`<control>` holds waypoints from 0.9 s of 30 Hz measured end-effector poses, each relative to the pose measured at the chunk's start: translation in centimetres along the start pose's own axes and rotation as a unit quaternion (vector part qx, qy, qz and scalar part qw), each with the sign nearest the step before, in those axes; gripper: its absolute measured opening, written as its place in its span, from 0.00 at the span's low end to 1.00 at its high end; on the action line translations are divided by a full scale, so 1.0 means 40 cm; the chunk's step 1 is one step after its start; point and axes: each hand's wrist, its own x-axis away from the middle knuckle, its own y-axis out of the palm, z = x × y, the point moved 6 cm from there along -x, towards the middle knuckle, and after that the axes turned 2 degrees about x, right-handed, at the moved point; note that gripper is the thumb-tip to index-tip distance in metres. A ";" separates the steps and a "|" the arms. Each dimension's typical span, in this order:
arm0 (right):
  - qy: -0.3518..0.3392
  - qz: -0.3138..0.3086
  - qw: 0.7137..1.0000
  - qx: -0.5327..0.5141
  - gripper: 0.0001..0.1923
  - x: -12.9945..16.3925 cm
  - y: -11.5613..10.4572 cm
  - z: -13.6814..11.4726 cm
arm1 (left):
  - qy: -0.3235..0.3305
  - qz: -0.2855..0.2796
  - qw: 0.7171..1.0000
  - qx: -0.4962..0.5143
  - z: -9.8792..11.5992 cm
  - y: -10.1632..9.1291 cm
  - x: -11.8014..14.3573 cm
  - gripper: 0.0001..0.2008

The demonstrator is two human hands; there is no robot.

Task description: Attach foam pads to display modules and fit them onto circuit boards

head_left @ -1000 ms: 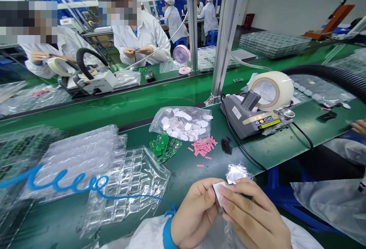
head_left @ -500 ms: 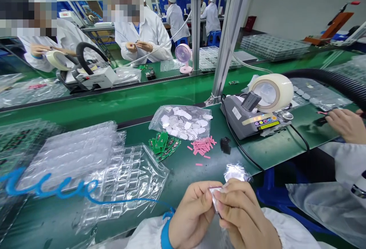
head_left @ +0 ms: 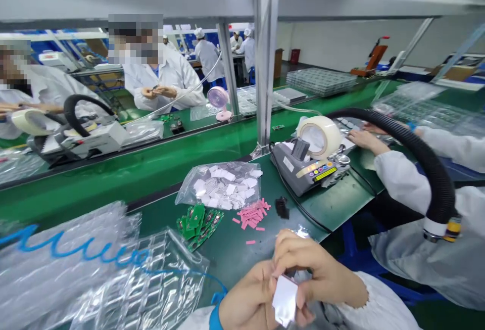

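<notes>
While both hands meet at the bench's near edge, the left hand and right hand pinch a small white film piece between closed fingertips. Pink strips and green circuit boards lie beyond on the green bench.

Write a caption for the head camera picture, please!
Both hands, left hand and right hand, pinch a small white pad above the green bench.

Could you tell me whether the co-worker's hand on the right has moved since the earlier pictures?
Yes. The co-worker's hand has travelled up the bench: it now lies beyond the tape dispenser, beside its roll, whereas it was nearer than the dispenser before.
</notes>
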 end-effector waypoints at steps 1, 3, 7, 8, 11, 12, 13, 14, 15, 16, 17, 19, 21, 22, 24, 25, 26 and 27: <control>0.019 0.009 1.000 0.016 0.25 0.009 -0.010 0.008 | 0.005 0.022 0.999 -0.036 0.009 -0.003 -0.002 0.21; 0.069 0.018 0.995 0.064 0.28 0.033 -0.026 0.026 | 0.054 0.093 0.980 -0.167 0.048 -0.014 -0.003 0.17; 0.182 0.040 0.975 0.118 0.25 0.082 -0.037 0.062 | 0.121 0.134 0.854 -0.488 0.113 0.008 -0.014 0.07; 0.202 0.048 0.972 0.114 0.23 0.092 -0.034 0.070 | 0.116 0.119 0.831 -0.531 0.113 0.014 -0.023 0.05; 0.252 0.099 0.961 0.059 0.17 0.122 -0.039 0.107 | 0.097 0.113 0.807 -0.572 0.099 0.008 -0.047 0.03; 0.269 0.142 0.952 0.035 0.16 0.135 -0.058 0.128 | 0.094 0.127 0.811 -0.563 0.094 -0.001 -0.052 0.02; 0.285 0.197 0.938 0.016 0.16 0.152 -0.089 0.155 | 0.092 0.140 0.826 -0.538 0.089 -0.010 -0.056 0.02; 0.300 0.261 0.917 0.002 0.16 0.172 -0.131 0.186 | 0.088 0.148 0.852 -0.495 0.082 -0.019 -0.059 0.04; 0.314 0.321 0.894 0.006 0.17 0.191 -0.178 0.220 | 0.082 0.150 0.884 -0.436 0.073 -0.025 -0.062 0.06; 0.325 0.372 0.869 0.012 0.18 0.209 -0.227 0.255 | 0.074 0.148 0.916 -0.367 0.064 -0.027 -0.063 0.09; 0.335 0.410 0.848 0.011 0.19 0.223 -0.272 0.291 | 0.064 0.142 0.942 -0.296 0.056 -0.025 -0.064 0.11; 0.351 0.445 0.824 -0.008 0.17 0.233 -0.337 0.357 | 0.043 0.132 0.973 -0.184 0.045 -0.013 -0.062 0.13; 0.354 0.454 0.817 -0.031 0.15 0.228 -0.358 0.394 | 0.041 0.136 0.984 -0.106 0.046 0.000 -0.056 0.12; 0.351 0.459 0.815 -0.037 0.15 0.224 -0.351 0.396 | 0.045 0.139 0.987 -0.070 0.049 0.004 -0.052 0.12; 0.336 0.472 0.814 -0.041 0.16 0.218 -0.312 0.363 | 0.058 0.137 0.989 -0.004 0.055 0.008 -0.042 0.12; 0.329 0.476 0.815 -0.040 0.16 0.217 -0.283 0.330 | 0.064 0.132 0.989 0.022 0.057 0.008 -0.038 0.12; 0.320 0.466 0.824 -0.038 0.15 0.212 -0.251 0.288 | 0.069 0.128 0.988 0.042 0.057 0.007 -0.034 0.12; 0.316 0.448 0.835 -0.038 0.14 0.207 -0.218 0.243 | 0.074 0.126 0.988 0.054 0.057 0.005 -0.030 0.12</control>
